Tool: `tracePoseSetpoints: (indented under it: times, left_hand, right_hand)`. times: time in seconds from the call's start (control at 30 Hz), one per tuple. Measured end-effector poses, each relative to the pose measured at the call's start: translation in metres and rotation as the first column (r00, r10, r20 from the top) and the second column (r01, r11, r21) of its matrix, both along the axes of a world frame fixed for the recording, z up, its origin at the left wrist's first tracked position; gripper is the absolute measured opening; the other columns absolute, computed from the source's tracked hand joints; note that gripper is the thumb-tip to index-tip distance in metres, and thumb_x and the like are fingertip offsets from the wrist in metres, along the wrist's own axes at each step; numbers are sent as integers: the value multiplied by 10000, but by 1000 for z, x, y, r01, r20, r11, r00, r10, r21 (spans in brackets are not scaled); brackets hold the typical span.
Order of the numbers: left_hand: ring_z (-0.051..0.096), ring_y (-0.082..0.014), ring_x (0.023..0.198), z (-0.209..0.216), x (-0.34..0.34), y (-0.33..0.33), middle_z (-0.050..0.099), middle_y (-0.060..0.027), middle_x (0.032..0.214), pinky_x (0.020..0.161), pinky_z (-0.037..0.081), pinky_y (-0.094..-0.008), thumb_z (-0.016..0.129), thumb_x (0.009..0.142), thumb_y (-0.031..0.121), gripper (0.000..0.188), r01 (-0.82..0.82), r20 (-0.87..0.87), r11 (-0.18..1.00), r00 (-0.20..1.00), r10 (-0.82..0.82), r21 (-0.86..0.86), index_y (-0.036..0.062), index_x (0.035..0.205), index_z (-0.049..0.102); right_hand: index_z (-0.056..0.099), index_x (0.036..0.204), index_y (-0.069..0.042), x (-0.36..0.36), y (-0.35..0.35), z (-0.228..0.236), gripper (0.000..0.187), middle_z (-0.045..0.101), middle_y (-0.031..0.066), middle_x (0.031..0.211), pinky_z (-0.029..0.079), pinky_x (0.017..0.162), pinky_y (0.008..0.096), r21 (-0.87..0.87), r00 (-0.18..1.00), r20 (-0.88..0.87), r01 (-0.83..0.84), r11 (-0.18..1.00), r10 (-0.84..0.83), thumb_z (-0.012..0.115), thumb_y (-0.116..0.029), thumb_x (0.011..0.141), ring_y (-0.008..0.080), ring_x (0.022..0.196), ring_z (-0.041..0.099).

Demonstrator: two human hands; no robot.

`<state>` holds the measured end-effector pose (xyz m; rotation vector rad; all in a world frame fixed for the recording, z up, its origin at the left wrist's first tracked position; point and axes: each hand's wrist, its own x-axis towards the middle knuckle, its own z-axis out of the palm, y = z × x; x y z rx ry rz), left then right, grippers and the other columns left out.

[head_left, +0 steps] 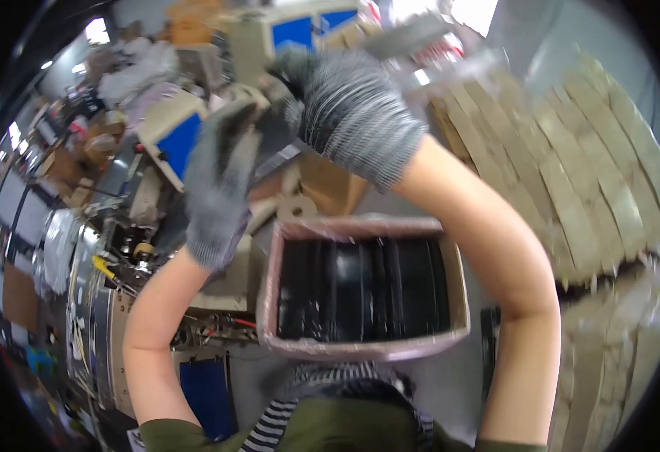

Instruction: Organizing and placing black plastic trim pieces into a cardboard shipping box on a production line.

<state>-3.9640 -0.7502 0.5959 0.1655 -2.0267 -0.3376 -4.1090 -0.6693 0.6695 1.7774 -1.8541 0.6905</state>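
Both my hands wear grey knitted gloves and are raised beyond a box, blurred by motion. My left hand [218, 173] is upright, its fingers stretched out and its thumb apart. My right hand [356, 113] reaches over from the right with its fingers curled inward, close to the left fingertips. Whether something small lies in the right fingers is hidden. Below the hands, near my body, an open box [364, 350] with pinkish, shiny plastic on its rim holds several glossy black pieces [352, 286] side by side. Neither hand touches the box.
Stacked flat cardboard [571, 166] fills the right side. A cardboard roll [297, 209] and a brown carton [334, 181] lie just beyond the box. Machinery with a yellow-handled tool [104, 266] stands at the left. A blue clipboard-like panel [208, 395] hangs at lower left.
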Motion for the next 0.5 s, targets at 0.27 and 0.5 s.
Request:
tracePoseSetpoints:
  times: [0.27, 0.5]
  left_hand:
    - [217, -244, 1377, -89, 13, -32, 267, -143, 1472, 1128, 136, -345, 354, 986, 212, 505, -584, 76, 758, 776, 627, -289, -3, 1425, 226]
    - [327, -259, 1318, -92, 36, -46, 329, -113, 1438, 1119, 193, -380, 328, 989, 368, 556, 254, -225, 282, 965, -133, 925, 27, 1421, 247]
  right_hand:
    - [646, 976, -35, -95, 237, -86, 224, 656, 81, 780, 498, 625, 263, 122, 897, 279, 322, 939, -343, 649, -202, 828, 152, 678, 637]
    - [628, 1012, -9, -138, 400, -181, 199, 622, 28, 745, 467, 604, 216, 331, 350, 710, 600, 729, -611, 584, -155, 884, 87, 651, 588]
